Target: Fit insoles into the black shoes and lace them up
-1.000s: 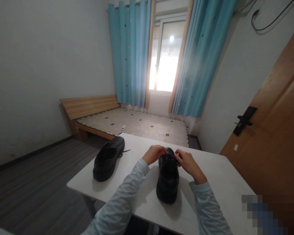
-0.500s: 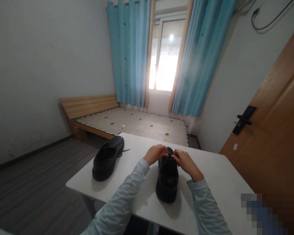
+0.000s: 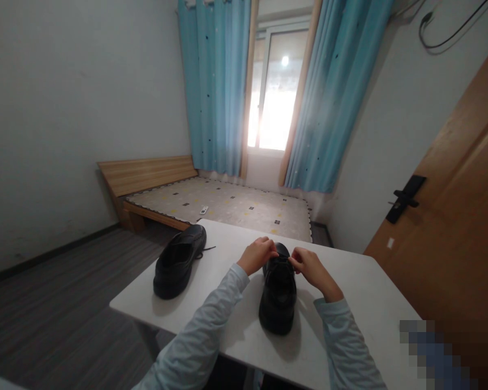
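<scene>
Pale blue long sleeves (image 3: 211, 319), ribbed cuffs; bare hands (image 3: 257, 254).

Both hands are at the laces of the near black shoe (image 3: 278, 295), which stands on the white tabletop (image 3: 361, 303) with its toe pointing away. The left hand (image 3: 257, 254) pinches at the left side of the lacing, the right hand (image 3: 309, 266) at the right side. A second black shoe (image 3: 179, 261) sits apart to the left, its lace trailing out. Beyond the tabletop: a low bed (image 3: 228, 206) and blue curtains (image 3: 215, 86).
</scene>
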{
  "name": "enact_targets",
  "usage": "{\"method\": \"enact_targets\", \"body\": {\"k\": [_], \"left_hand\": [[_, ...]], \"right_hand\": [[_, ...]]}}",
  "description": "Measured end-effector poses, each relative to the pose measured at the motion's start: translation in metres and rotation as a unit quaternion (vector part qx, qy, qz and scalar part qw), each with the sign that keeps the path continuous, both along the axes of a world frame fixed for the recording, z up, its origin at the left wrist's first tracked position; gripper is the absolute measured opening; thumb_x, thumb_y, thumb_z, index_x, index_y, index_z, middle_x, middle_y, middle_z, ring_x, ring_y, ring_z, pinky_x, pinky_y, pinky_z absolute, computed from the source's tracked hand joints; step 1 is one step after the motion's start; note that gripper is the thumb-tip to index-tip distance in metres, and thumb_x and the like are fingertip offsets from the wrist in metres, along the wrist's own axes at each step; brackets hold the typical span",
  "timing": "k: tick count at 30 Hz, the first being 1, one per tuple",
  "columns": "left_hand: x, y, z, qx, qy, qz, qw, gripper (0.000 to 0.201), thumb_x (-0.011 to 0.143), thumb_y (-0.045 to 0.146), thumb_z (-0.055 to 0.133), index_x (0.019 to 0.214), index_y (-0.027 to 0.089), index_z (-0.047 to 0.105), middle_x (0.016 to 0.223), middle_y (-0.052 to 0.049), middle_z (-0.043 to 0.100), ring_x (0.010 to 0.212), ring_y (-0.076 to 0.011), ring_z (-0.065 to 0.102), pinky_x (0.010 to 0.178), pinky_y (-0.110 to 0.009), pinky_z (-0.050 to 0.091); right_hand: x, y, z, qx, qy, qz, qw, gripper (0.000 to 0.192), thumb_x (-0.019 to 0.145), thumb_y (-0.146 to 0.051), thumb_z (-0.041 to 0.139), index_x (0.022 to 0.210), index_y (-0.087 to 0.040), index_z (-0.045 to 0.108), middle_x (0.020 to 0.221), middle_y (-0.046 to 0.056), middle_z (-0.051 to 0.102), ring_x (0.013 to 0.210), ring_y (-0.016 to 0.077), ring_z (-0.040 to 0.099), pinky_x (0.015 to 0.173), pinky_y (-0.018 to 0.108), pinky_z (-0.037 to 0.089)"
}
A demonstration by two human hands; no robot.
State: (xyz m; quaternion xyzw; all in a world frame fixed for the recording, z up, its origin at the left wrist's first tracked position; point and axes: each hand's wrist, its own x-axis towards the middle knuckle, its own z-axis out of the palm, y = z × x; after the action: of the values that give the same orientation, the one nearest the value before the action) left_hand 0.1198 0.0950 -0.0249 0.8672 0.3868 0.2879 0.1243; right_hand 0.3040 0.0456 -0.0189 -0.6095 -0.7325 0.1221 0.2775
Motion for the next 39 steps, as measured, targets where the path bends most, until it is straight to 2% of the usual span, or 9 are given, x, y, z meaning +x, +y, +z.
{"method": "enact_targets", "body": {"k": [8,14,18,21,24,28,32,37,39], "left_hand": [[-0.003,0.005,-0.005,-0.014,-0.024,0.007,1.0,0.014,0.081,0.032,0.058,0.082,0.018,0.06,0.083,-0.003,0.062,0.078,-0.016,0.056,0.07,-0.025,0.042],[-0.007,0.009,-0.009,-0.097,-0.106,-0.028,0.989,0.015,0.082,0.03,0.054,0.078,0.016,0.058,0.075,0.0,0.066,0.061,-0.0107,0.055,0.062,-0.022,0.042],[-0.007,0.012,-0.014,-0.223,-0.17,-0.066,0.958,0.019,0.08,0.033,0.053,0.079,0.014,0.056,0.069,0.0,0.064,0.049,-0.0073,0.049,0.047,-0.019,0.041],[-0.005,0.014,-0.018,-0.27,-0.193,-0.081,0.94,0.025,0.075,0.037,0.059,0.081,0.013,0.057,0.064,0.001,0.058,0.052,-0.0085,0.052,0.044,-0.019,0.043],[-0.004,0.015,-0.022,-0.273,-0.181,-0.088,0.941,0.034,0.07,0.044,0.063,0.084,0.013,0.059,0.063,0.002,0.056,0.05,-0.0082,0.052,0.044,-0.02,0.045],[-0.002,0.013,-0.022,-0.271,-0.182,-0.076,0.942,0.038,0.067,0.046,0.066,0.084,0.014,0.059,0.064,0.003,0.055,0.052,-0.0089,0.054,0.044,-0.02,0.047],[-0.001,0.009,-0.017,-0.279,-0.186,-0.057,0.94,0.03,0.069,0.041,0.064,0.076,0.013,0.057,0.062,0.002,0.054,0.054,-0.0099,0.054,0.044,-0.02,0.047],[-0.003,0.006,-0.012,-0.262,-0.163,-0.042,0.95,0.027,0.072,0.04,0.061,0.073,0.013,0.055,0.057,0.005,0.049,0.046,-0.0054,0.044,0.039,-0.015,0.036],[-0.003,0.006,-0.013,-0.281,-0.172,-0.048,0.943,0.027,0.073,0.04,0.059,0.073,0.014,0.053,0.057,0.005,0.048,0.046,-0.0052,0.043,0.039,-0.015,0.037]], "right_hand": [[0.005,0.002,-0.006,0.003,0.031,0.001,1.0,0.013,0.075,-0.025,0.049,0.063,-0.02,0.048,0.058,0.0,0.061,0.052,0.0136,0.057,0.053,0.023,0.04],[0.005,-0.003,0.002,0.029,0.011,-0.021,0.999,0.013,0.07,-0.023,0.053,0.057,-0.019,0.052,0.052,0.0,0.059,0.053,0.0149,0.056,0.054,0.025,0.038],[0.007,-0.006,0.002,-0.014,0.11,-0.04,0.993,0.014,0.065,-0.023,0.056,0.053,-0.018,0.05,0.045,-0.001,0.056,0.045,0.013,0.054,0.047,0.023,0.037],[0.008,-0.006,-0.001,-0.073,0.239,-0.019,0.968,0.013,0.062,-0.025,0.059,0.061,-0.019,0.048,0.046,-0.004,0.053,0.038,0.0111,0.05,0.037,0.021,0.033],[0.008,-0.006,-0.004,-0.12,0.346,0.015,0.93,0.02,0.06,-0.023,0.06,0.077,-0.018,0.051,0.058,-0.005,0.055,0.04,0.0112,0.054,0.034,0.021,0.038],[0.007,-0.007,-0.002,-0.167,0.377,0.03,0.91,0.023,0.06,-0.019,0.058,0.082,-0.017,0.053,0.059,-0.006,0.054,0.043,0.0105,0.055,0.036,0.022,0.045],[0.006,-0.008,-0.001,-0.191,0.368,0.025,0.91,0.02,0.058,-0.02,0.06,0.076,-0.015,0.056,0.056,-0.005,0.055,0.043,0.0104,0.055,0.036,0.022,0.046],[0.005,-0.004,-0.004,-0.162,0.31,-0.016,0.937,0.008,0.057,-0.02,0.058,0.061,-0.013,0.058,0.041,-0.005,0.049,0.034,0.0078,0.046,0.029,0.017,0.032],[0.002,-0.003,-0.005,-0.161,0.318,-0.032,0.934,0.007,0.057,-0.021,0.057,0.057,-0.015,0.055,0.039,-0.006,0.046,0.033,0.0074,0.045,0.029,0.017,0.029]]}}
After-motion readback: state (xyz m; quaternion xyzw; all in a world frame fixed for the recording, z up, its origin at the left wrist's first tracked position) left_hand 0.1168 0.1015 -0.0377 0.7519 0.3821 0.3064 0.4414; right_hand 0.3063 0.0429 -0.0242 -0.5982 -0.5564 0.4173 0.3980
